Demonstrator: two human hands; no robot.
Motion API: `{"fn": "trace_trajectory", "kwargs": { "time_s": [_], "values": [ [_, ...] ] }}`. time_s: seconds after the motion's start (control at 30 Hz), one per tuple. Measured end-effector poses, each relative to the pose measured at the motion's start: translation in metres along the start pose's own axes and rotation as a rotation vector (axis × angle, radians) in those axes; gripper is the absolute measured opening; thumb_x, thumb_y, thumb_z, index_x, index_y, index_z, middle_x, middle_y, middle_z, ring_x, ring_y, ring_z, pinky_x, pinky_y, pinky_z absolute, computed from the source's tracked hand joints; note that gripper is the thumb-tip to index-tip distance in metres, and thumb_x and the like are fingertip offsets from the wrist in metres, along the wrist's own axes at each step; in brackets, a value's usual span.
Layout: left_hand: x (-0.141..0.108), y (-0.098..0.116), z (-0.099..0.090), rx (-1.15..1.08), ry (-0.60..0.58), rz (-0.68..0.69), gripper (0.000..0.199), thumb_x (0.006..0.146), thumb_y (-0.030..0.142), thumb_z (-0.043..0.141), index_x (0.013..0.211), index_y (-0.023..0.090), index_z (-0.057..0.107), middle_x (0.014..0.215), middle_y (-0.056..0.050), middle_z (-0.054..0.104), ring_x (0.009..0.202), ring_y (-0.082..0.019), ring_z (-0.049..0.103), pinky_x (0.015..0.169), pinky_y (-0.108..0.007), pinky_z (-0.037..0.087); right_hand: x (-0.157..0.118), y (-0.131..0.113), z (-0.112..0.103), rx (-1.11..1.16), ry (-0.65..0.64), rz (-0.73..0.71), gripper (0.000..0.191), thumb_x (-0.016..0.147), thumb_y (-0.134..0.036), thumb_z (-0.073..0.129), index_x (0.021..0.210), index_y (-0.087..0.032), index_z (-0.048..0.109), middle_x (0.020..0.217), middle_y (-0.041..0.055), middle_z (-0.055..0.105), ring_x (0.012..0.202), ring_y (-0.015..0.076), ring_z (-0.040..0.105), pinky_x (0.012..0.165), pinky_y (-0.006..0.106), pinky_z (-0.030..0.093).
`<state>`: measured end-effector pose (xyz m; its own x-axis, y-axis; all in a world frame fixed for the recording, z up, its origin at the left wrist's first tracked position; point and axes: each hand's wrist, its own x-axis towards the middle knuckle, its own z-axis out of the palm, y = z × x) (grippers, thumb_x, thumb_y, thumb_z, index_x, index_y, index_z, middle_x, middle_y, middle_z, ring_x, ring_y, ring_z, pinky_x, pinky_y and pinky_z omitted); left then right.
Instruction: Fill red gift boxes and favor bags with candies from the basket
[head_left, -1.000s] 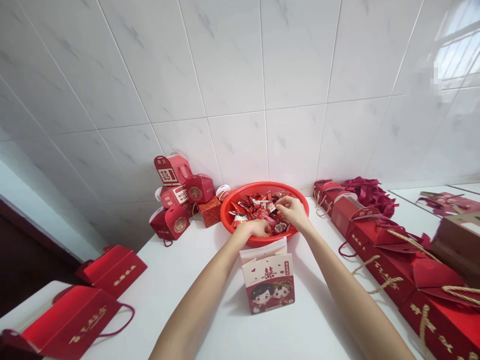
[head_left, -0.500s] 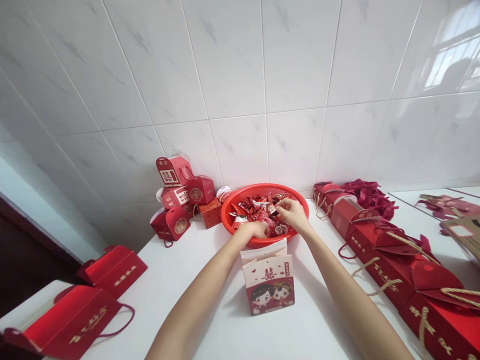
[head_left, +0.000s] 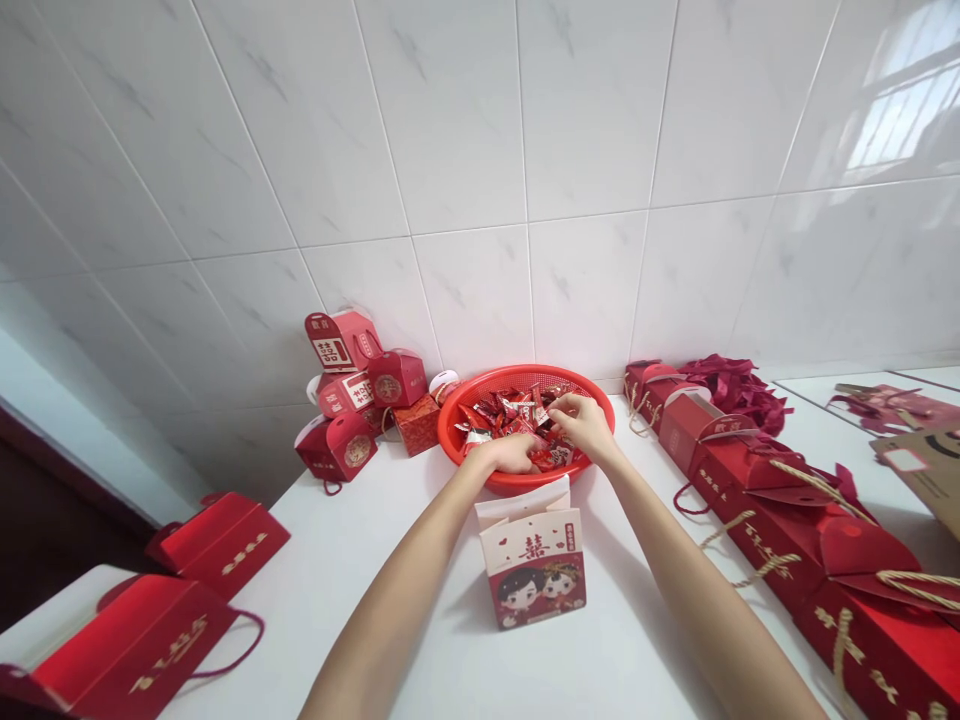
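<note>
Both of my hands are in a red plastic basket (head_left: 448, 440) filled with small wrapped candies (head_left: 519, 404), mostly red with some white. My left hand (head_left: 513, 454) reaches over the near rim, its fingers bent down among the wrappers and their tips partly hidden. At the basket's right side, my right hand (head_left: 582, 424) has thumb and fingers pinched together above the pile; what lies between them is too small to make out. Just in front of the basket stands an upright paper gift box (head_left: 533, 570) with a cartoon couple on it, its top flaps raised.
Small red gift boxes (head_left: 341, 392) are stacked left of the basket. Two larger red boxes (head_left: 150, 640) lie at the near left edge. A row of red boxes with rope handles (head_left: 757, 510) lines the right, beside dark red ribbons (head_left: 739, 395) and a cardboard piece (head_left: 926, 470). A tiled wall (head_left: 465, 120) rises behind.
My left hand has lifted slightly, so more of it shows above the candies. My right hand stays pinched over the pile. The view has shifted a little.
</note>
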<state>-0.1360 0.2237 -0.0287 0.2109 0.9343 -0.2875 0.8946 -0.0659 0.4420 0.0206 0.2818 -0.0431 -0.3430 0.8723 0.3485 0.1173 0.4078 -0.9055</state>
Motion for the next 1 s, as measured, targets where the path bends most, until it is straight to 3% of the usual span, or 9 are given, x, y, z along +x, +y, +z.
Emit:
{"fn": "trace_trajectory", "kwargs": {
  "time_s": [0.2, 0.4, 0.53, 0.67, 0.8, 1.0],
  "values": [
    [0.001, -0.002, 0.003, -0.134, 0.182, 0.047, 0.027, 0.08, 0.02, 0.059, 0.105, 0.014, 0.07, 0.092, -0.006, 0.076, 0.082, -0.024, 0.071, 0.073, -0.03, 0.054, 0.001, 0.002, -0.001, -0.01, 0.021, -0.005, 0.01, 0.075, -0.025, 0.059, 0.074, -0.019, 0.067, 0.076, 0.0036, 0.071, 0.067, 0.0185, 0.066, 0.063, 0.03, 0.052],
    [0.006, -0.004, 0.002, -0.251, 0.489, 0.159, 0.033, 0.085, 0.016, 0.055, 0.115, 0.014, 0.068, 0.113, -0.012, 0.073, 0.103, -0.028, 0.067, 0.094, -0.039, 0.05, 0.003, 0.003, 0.0, -0.031, 0.009, -0.021, 0.027, 0.081, -0.043, 0.059, 0.079, -0.019, 0.069, 0.081, 0.0056, 0.072, 0.079, 0.021, 0.068, 0.068, 0.03, 0.052],
    [0.01, -0.008, 0.003, -0.32, 0.57, 0.258, 0.026, 0.089, 0.021, 0.054, 0.109, 0.016, 0.069, 0.112, -0.01, 0.073, 0.103, -0.026, 0.067, 0.095, -0.038, 0.05, 0.002, 0.001, 0.001, -0.036, -0.06, -0.023, 0.03, 0.084, -0.046, 0.059, 0.086, -0.018, 0.07, 0.083, 0.0063, 0.074, 0.08, 0.0212, 0.069, 0.069, 0.03, 0.052],
    [0.01, -0.008, 0.003, -0.382, 0.649, 0.239, 0.02, 0.09, 0.026, 0.055, 0.099, 0.016, 0.07, 0.101, -0.009, 0.075, 0.092, -0.025, 0.068, 0.088, -0.037, 0.052, 0.0, -0.001, 0.001, -0.042, -0.121, -0.027, 0.026, 0.083, -0.042, 0.063, 0.09, -0.018, 0.072, 0.088, 0.007, 0.075, 0.085, 0.0219, 0.07, 0.074, 0.031, 0.052],
    [0.01, -0.005, 0.001, -0.466, 0.719, 0.278, 0.019, 0.088, 0.02, 0.055, 0.1, 0.017, 0.069, 0.104, -0.008, 0.075, 0.096, -0.025, 0.068, 0.09, -0.036, 0.052, 0.0, -0.001, 0.0, -0.021, -0.162, -0.02, 0.03, 0.082, -0.042, 0.067, 0.098, -0.016, 0.071, 0.086, 0.0078, 0.076, 0.081, 0.0217, 0.071, 0.071, 0.03, 0.053],
    [0.007, -0.002, -0.001, -0.516, 0.716, 0.264, 0.022, 0.09, 0.02, 0.054, 0.106, 0.014, 0.067, 0.112, -0.01, 0.073, 0.104, -0.023, 0.067, 0.093, -0.034, 0.052, 0.0, 0.001, 0.001, 0.032, -0.172, -0.036, 0.02, 0.076, -0.031, 0.07, 0.09, -0.016, 0.069, 0.078, 0.0046, 0.074, 0.074, 0.0199, 0.069, 0.065, 0.029, 0.052]
  ]
}}
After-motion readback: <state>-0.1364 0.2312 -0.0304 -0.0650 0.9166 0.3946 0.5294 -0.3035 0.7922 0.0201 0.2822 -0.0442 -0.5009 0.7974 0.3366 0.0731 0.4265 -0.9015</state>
